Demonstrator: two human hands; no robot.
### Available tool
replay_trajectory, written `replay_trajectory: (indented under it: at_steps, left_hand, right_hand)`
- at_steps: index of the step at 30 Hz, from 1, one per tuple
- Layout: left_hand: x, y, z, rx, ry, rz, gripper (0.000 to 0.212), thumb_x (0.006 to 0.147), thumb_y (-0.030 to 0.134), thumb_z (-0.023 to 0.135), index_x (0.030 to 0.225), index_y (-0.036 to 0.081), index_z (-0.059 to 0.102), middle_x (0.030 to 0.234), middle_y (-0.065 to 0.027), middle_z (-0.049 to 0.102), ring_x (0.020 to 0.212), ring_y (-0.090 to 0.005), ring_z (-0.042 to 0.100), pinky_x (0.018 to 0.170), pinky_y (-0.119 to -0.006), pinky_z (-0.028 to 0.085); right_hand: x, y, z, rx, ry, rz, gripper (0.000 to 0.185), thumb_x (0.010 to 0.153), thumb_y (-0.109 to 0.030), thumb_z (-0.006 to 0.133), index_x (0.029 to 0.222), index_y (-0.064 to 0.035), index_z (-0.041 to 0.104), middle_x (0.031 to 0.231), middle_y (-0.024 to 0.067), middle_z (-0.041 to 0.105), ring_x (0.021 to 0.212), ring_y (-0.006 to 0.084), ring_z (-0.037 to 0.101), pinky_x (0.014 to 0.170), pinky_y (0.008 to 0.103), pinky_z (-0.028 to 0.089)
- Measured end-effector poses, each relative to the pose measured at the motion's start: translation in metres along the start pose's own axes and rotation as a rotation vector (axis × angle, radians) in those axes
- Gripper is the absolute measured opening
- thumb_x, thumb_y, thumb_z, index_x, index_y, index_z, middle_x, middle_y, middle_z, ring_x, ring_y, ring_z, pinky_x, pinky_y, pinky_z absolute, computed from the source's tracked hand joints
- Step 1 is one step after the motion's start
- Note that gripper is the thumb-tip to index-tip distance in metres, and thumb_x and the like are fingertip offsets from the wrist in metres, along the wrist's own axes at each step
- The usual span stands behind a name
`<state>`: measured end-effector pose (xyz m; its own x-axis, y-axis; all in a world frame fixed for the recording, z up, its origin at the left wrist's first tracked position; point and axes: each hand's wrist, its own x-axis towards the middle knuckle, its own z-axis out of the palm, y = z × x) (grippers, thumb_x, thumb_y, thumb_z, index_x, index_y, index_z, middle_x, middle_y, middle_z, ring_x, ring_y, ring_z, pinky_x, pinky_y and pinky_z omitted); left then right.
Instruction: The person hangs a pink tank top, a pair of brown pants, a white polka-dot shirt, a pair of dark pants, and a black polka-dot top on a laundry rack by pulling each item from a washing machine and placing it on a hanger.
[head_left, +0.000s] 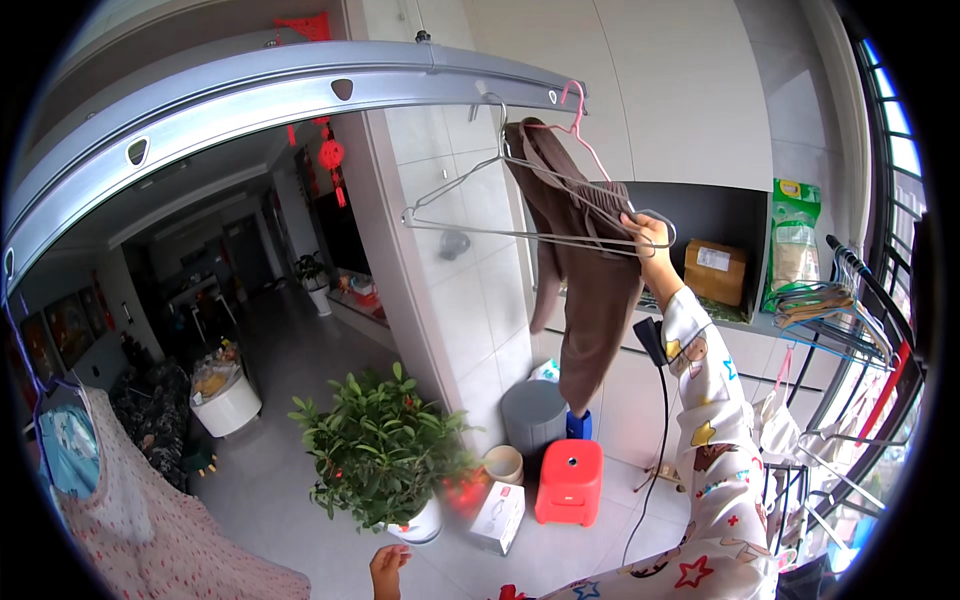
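Observation:
My right hand is raised at the upper right, its fingers pinching the gathered waistband of brown trousers. A pink hanger, hooked near the end of the metal drying rail, reaches down into the trousers. In front of them a grey wire hanger hangs from the rail with no garment on it; its right end loops across my right hand. My left hand is low at the bottom edge, partly cut off, with loosely curled fingers and nothing visible in it.
At lower left hangs a pale patterned garment. Below stand a potted plant, a white box, a red stool and a grey bin. Several hangers crowd a rack at right. A black cable dangles near my right sleeve.

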<state>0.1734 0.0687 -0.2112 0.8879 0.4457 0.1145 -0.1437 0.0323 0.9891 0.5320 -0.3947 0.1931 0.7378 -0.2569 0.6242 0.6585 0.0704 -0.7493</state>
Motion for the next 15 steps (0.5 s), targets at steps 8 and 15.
replay_trajectory:
  at_steps: [8, 15]
  left_hand:
    - [-0.007, -0.007, 0.013, 0.033, -0.017, -0.016, 0.026, 0.089, 0.024, 0.054, 0.103, 0.002, 0.059, 0.096, -0.0062, 0.062, 0.086, -0.0161, 0.059, 0.077, -0.031, 0.047]
    - [-0.008, -0.005, 0.025, 0.047, -0.055, -0.011, 0.027, 0.09, 0.026, 0.054, 0.101, 0.003, 0.06, 0.094, -0.0058, 0.062, 0.085, -0.015, 0.058, 0.075, -0.028, 0.046]
  right_hand:
    - [0.031, 0.019, 0.012, 0.176, -0.009, 0.08, 0.018, 0.083, -0.017, 0.062, 0.087, -0.0003, 0.064, 0.073, 0.0007, 0.058, 0.066, 0.0076, 0.049, 0.062, 0.0215, 0.038]
    - [0.031, 0.035, 0.007, 0.111, -0.085, 0.083, 0.026, 0.085, -0.018, 0.061, 0.098, 0.004, 0.063, 0.088, 0.0081, 0.063, 0.079, 0.0127, 0.053, 0.072, 0.0265, 0.043]
